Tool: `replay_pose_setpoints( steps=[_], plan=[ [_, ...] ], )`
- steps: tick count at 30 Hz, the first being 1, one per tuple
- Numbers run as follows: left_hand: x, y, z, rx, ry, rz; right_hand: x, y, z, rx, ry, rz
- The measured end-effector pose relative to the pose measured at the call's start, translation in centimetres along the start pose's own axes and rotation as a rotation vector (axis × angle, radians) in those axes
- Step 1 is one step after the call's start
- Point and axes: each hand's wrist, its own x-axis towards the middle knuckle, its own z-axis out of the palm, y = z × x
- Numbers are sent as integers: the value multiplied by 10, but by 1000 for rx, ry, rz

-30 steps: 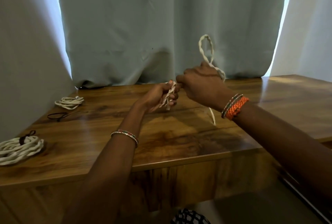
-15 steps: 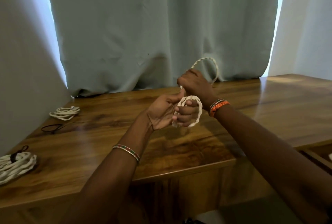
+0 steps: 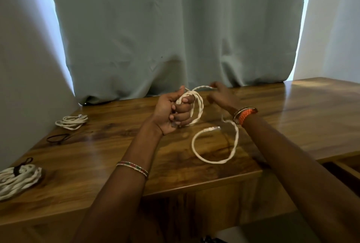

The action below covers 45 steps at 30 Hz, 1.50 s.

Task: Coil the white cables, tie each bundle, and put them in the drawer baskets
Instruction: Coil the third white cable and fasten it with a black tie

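Cable, white and twisted, is looped around the curled fingers of my left hand, which grips the coil palm-up above the wooden table. From that coil 1 strand arcs over to my right hand, just beside the left; its fingertips look pinched on the strand, though the hand is blurred. The loose tail of the same cable hangs below my right wrist and curls into an open loop over the table, nearer me than the coil, ending in a connector that I cannot make out clearly. My right wrist carries an orange bracelet, my left forearm a thin beaded bangle.

Left of the coil, against the wall, lies a small bundle of thin white cable, and just in front of it a black hair tie. At the table's near left edge sits a thick coiled white bundle bound with a dark tie. Behind the table hangs a grey-green curtain.
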Motion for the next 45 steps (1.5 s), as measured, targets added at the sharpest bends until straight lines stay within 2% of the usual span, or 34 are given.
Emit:
replay_pose_setpoints(
  steps=[2, 5, 6, 12, 15, 18, 20, 22, 25, 27, 29, 30, 32, 35, 38, 41, 43, 45],
  plan=[
    [0, -1, -1, 6, -14, -9, -14, -32, -8, 374, 11, -146],
    [-2, -2, -2, 14, -65, -6, -33, -65, -3, 706, -337, -247],
    [-3, -2, -2, 16, -66, 7, -39, -71, 2, 734, -378, -243],
    [-2, -1, -8, 52, 123, 66, -34, -63, 32, 597, -132, -149],
    [6, -4, -5, 94, 302, 96, -38, -58, 44, 623, -14, -141],
    [16, -13, 5, 225, 573, 133, -37, -57, 58, 768, 46, -94],
    [21, -20, 10, 305, 744, 165, -34, -55, 66, 852, 40, -51],
    [23, -23, 11, 329, 810, 180, -31, -56, 70, 913, -36, -11],
    [16, -16, 3, 234, 681, 101, -28, -58, 68, 957, -180, 88],
    [6, -4, -2, 112, 447, -10, -17, -51, 68, 889, -128, 46],
    [-6, 8, -6, 58, 227, -114, -8, -40, 68, 715, 25, -68],
    [-10, 10, -6, 74, 169, -151, -5, -36, 66, 626, 107, -134],
    [-16, 9, -4, 127, 149, -213, -4, -34, 59, 423, 212, -266],
    [-18, -2, 1, 184, 201, -231, 0, -38, 41, -13, 330, -394],
    [-23, -5, 8, 238, 215, -108, 11, -34, 23, -219, 440, -436],
    [-35, 6, 25, 183, 147, 117, 26, -18, 5, -244, 592, -312],
    [-40, 16, 31, 41, 156, 267, 31, -10, 0, -254, 553, -274],
    [-39, 25, 27, -58, 214, 386, 33, -6, 0, -375, 473, -255]
  ],
)
